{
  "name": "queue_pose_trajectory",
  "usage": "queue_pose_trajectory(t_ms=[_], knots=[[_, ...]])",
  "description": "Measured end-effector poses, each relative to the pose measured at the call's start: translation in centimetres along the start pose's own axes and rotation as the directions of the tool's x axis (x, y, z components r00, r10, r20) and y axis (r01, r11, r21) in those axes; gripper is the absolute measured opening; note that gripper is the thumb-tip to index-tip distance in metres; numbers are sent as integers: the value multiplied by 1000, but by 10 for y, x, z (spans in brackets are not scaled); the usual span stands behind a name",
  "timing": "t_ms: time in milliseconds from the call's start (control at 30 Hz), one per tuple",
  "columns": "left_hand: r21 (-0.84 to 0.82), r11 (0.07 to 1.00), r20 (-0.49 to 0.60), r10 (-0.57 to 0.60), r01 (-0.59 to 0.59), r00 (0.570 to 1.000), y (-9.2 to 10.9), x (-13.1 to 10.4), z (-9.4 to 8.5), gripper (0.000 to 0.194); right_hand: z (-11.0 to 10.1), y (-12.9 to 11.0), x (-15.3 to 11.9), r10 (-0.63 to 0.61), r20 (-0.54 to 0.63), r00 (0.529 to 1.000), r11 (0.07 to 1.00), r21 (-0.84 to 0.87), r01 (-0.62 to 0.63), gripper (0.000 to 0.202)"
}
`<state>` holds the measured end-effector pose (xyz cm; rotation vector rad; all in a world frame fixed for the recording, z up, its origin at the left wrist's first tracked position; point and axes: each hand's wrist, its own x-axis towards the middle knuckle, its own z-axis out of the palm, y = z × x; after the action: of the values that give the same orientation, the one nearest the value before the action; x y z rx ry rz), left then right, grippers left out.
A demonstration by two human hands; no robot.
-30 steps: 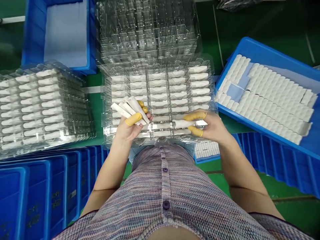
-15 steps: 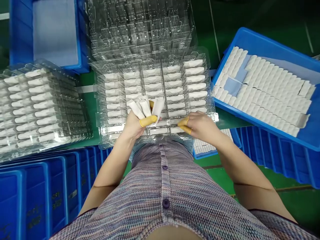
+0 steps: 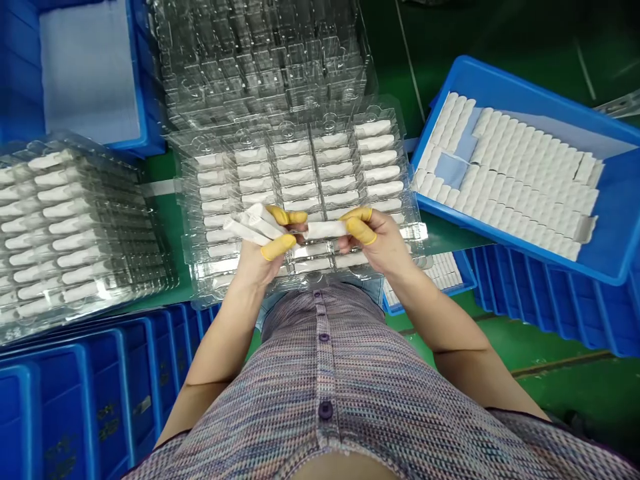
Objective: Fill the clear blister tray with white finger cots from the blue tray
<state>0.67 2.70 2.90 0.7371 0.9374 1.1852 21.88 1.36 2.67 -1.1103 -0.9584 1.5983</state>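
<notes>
My left hand (image 3: pixel 267 250), with yellow finger covers on some fingers, is closed around several white wrapped pieces (image 3: pixel 255 223) that fan out to the left. Between the two hands lies one white piece (image 3: pixel 325 230), level, its right end pinched by the yellow-covered fingers of my right hand (image 3: pixel 377 240). Its left end is at the fingertips of my left hand. Both hands are above the front part of a clear plastic tray (image 3: pixel 420 232), whose compartments hold rows of white pieces (image 3: pixel 291 164). The hands hide some front compartments.
Stacked clear trays (image 3: pixel 70 230) with white pieces stand at the left. More clear trays (image 3: pixel 260 60) are behind the middle one. A blue bin (image 3: pixel 540 260) of white pieces is at the right, a paper-lined blue bin (image 3: pixel 145 100) at the back left. Blue crates (image 3: pixel 85 400) line the lower left.
My right hand has moved up and left from the tray's front rows to meet my left hand. One white piece has turned from upright to level between them. The whole view has shifted slightly.
</notes>
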Motion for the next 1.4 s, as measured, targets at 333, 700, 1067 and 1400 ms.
queue_pose_trajectory(t_ms=[333, 700, 1067, 1400], knots=[[-2, 1000, -88, 17, -17, 996, 11, 17, 19, 53, 20, 8, -6, 367, 401, 839, 796, 331, -507, 41], [154, 975, -20, 168, -163, 986, 4, 13, 23, 50, 24, 20, -9, -178, 34, 984, 950, -254, 180, 29], [-74, 965, 148, -239, 252, 960, 2, 24, 17, 65, 6, 6, -9, 289, 424, 858, 788, 404, -465, 50], [-84, 978, 15, -190, 190, 982, -3, 24, 27, 56, -18, 9, -11, 88, 139, 986, 957, 263, -122, 53]])
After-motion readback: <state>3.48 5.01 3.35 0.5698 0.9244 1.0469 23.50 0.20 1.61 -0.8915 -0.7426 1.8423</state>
